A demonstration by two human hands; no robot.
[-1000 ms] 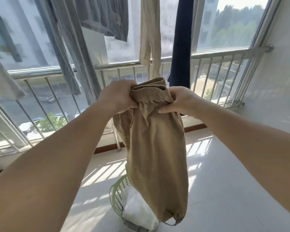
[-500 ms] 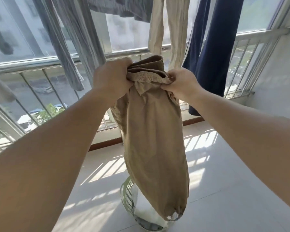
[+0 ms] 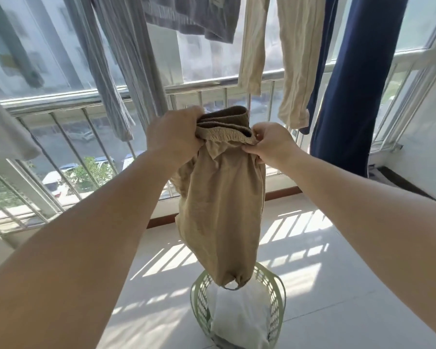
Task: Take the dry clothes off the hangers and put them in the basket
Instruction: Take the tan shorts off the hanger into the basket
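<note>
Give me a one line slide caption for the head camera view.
Both hands, left and right, grip folded tan elastic-waist trousers above a pale green plastic laundry basket.

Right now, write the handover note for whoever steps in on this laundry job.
Left hand: grips the waistband of the tan trousers.
Right hand: pinches the waistband's other side.
The trousers are off the hanger and hang folded, their lower end just above the green basket on the floor.
Done: white laundry already lies in the basket.
Left: lower the trousers in, then take down the cream garment, the navy garment and the grey pieces hanging by the window.
</note>
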